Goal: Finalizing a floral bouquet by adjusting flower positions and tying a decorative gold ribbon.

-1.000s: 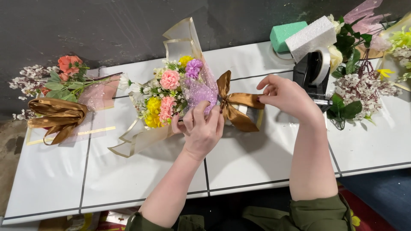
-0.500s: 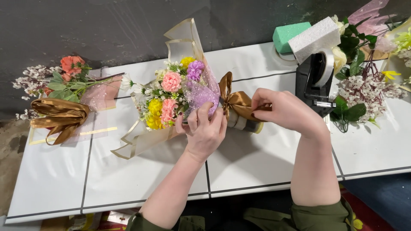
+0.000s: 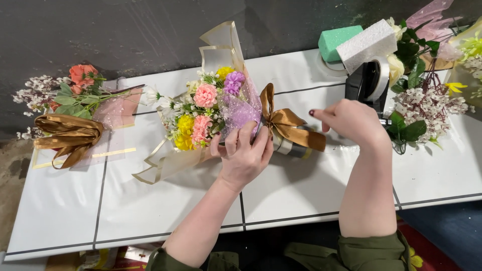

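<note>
Left hand [image 3: 244, 156] is wrapped around the pink, yellow and purple flower bouquet in cream and lilac mesh wrap [image 3: 213, 113], lying mid-table on the white tabletop [image 3: 150, 211]. Right hand [image 3: 351, 123] hovers by the bouquet's gold satin ribbon bow [image 3: 288, 124], fingers pinched together, can't tell on what. Farther back sits a black tape dispenser [image 3: 369, 83].

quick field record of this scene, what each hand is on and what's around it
surface: white table with dark seams
left hand: left hand grips the wrapped bouquet at its purple mesh
right hand: right hand raised beside the gold ribbon bow, fingers pinched; what they hold cannot be told
bouquet pose: lying on its side, blooms towards the left
left end: second bouquet with gold bow
right end: black tape dispenser, green foam block, white foam block, loose flowers
</note>
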